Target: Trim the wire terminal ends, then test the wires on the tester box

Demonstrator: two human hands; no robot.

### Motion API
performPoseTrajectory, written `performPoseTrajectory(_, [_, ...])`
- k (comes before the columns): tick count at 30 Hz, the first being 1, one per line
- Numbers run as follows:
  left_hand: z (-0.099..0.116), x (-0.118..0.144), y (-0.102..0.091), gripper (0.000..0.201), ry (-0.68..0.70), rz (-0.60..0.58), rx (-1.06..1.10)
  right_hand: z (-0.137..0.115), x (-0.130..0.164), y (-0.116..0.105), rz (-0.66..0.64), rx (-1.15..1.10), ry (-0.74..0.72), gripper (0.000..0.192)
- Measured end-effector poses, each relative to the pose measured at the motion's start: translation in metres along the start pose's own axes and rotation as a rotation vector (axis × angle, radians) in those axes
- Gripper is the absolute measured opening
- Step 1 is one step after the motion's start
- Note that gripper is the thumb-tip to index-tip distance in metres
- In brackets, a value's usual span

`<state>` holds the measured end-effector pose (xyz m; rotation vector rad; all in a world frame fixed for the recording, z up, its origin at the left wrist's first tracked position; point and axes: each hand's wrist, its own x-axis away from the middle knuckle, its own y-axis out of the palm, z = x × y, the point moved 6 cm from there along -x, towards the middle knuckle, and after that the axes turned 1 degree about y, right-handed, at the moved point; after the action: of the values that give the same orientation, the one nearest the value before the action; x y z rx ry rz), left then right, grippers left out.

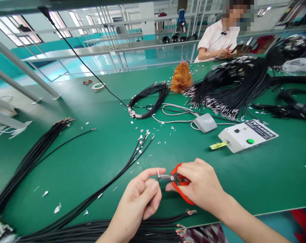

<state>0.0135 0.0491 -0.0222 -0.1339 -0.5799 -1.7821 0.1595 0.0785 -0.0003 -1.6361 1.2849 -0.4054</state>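
Nearer to us than the white box (235, 143) and left of it, our right hand (202, 179) wraps around red-handled pliers (172, 178); our left hand (140, 194) pinches a thin wire end (158, 173) at their tips. Behind the box, black cables (229, 84) lie bunched on the green table (84, 168).

- Counter (264, 179), left: cable bundle (32, 153).
- Counter, rear left: scissors (87, 82), with the tape roll (98, 89) just to their right.
- Counter, rear centre: cable coil (165, 95); duster (181, 78) behind it and to its right.
- Counter, right: switch box (237, 140); pedal (205, 123) to its left and slightly behind; cable heap (229, 81) behind both.
- Front: pliers (172, 178) over the counter, left of and before the switch box.
- Beyond the counter, rear right: one person (208, 44).
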Motion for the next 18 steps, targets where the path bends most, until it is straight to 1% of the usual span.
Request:
performPoseTrajectory(5, [0.001, 0.001, 0.001, 0.045, 0.003, 0.001, -0.009, 0.003, 0.001, 0.003, -0.001, 0.001, -0.019, 0.048])
performPoseTrajectory(8, [0.000, -0.001, -0.002, 0.044, -0.003, -0.006, -0.023, 0.008, 0.002, 0.006, -0.032, -0.088, 0.035, 0.050])
performPoseTrajectory(9, [-0.001, -0.002, -0.003, 0.044, -0.005, -0.004, -0.032, 0.011, 0.001, 0.009, -0.070, -0.176, 0.084, 0.051])
performPoseTrajectory(11, [-0.004, -0.005, -0.004, 0.045, -0.008, -0.006, -0.066, 0.021, -0.001, 0.018, -0.179, -0.486, 0.243, 0.053])
performPoseTrajectory(12, [-0.007, -0.006, -0.004, 0.044, -0.006, -0.006, -0.111, 0.028, -0.003, 0.022, -0.202, -0.691, 0.338, 0.055])
performPoseTrajectory(13, [-0.009, -0.006, -0.004, 0.042, 0.010, -0.003, -0.196, 0.034, -0.005, 0.025, -0.197, -0.906, 0.435, 0.055])
performPoseTrajectory(14, [-0.011, -0.005, -0.002, 0.040, 0.049, -0.010, -0.327, 0.041, -0.008, 0.028, -0.172, -1.108, 0.530, 0.057])
performPoseTrajectory(15, [-0.011, -0.004, 0.003, 0.036, 0.113, -0.045, -0.497, 0.048, -0.010, 0.031, -0.137, -1.273, 0.618, 0.058])
performPoseTrajectory(16, [-0.010, -0.001, 0.010, 0.032, 0.197, -0.108, -0.680, 0.054, -0.011, 0.034, -0.110, -1.392, 0.690, 0.059])
performPoseTrajectory(17, [-0.010, 0.001, 0.018, 0.028, 0.281, -0.207, -0.839, 0.059, -0.011, 0.038, -0.105, -1.470, 0.744, 0.059])
performPoseTrajectory(18, [-0.011, 0.004, 0.025, 0.026, 0.341, -0.317, -0.940, 0.062, -0.011, 0.042, -0.117, -1.516, 0.783, 0.059])
